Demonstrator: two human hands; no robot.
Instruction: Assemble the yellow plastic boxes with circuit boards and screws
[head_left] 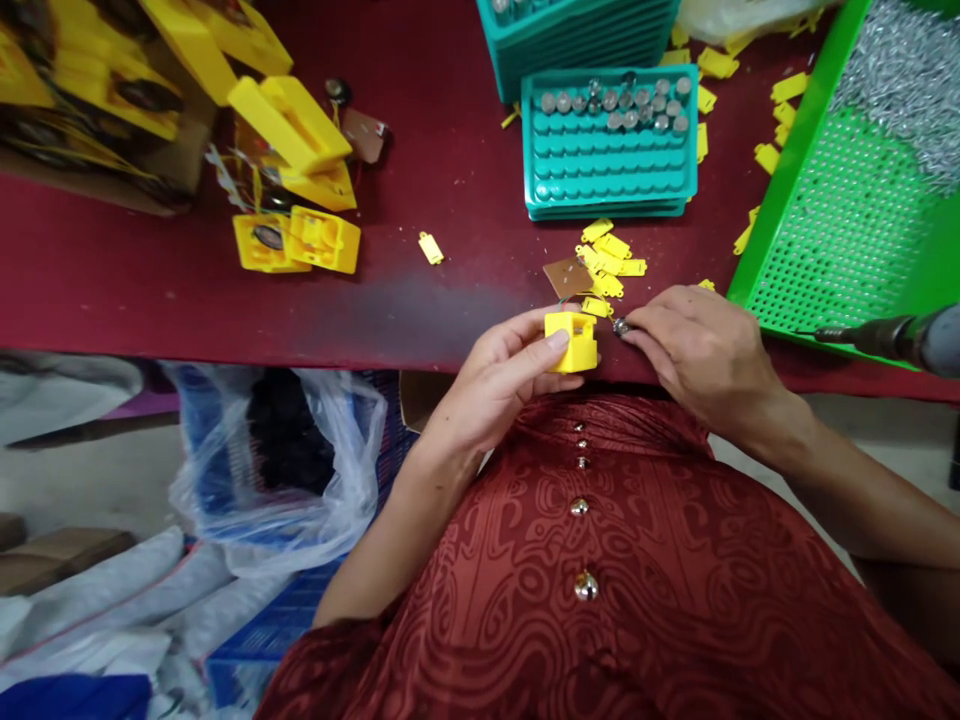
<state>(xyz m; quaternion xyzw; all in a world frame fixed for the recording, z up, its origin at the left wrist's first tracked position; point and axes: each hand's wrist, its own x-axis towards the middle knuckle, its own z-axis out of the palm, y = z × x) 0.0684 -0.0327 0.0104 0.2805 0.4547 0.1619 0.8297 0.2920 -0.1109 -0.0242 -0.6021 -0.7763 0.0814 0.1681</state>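
At the table's front edge, my left hand (510, 375) is closed around a small yellow plastic housing (573, 342), its open recess facing up and the thumb on its near side. Just right of it, my right hand (697, 345) pinches a small dark and silver part (621, 327) between thumb and fingertips. Thin wires run from near the housing toward that part. A brown square board (568, 277) lies behind the housing, beside several small yellow plastic tabs (609, 252). The inside of the housing is only partly visible.
Behind the tabs stands a teal tray (611, 190) with silver round parts, by a teal tray stack (581, 50). A green perforated basket (832, 260) holds screws; a power screwdriver (900, 335) points over it. More yellow housings (322, 240) lie left, near a cardboard box (150, 180).
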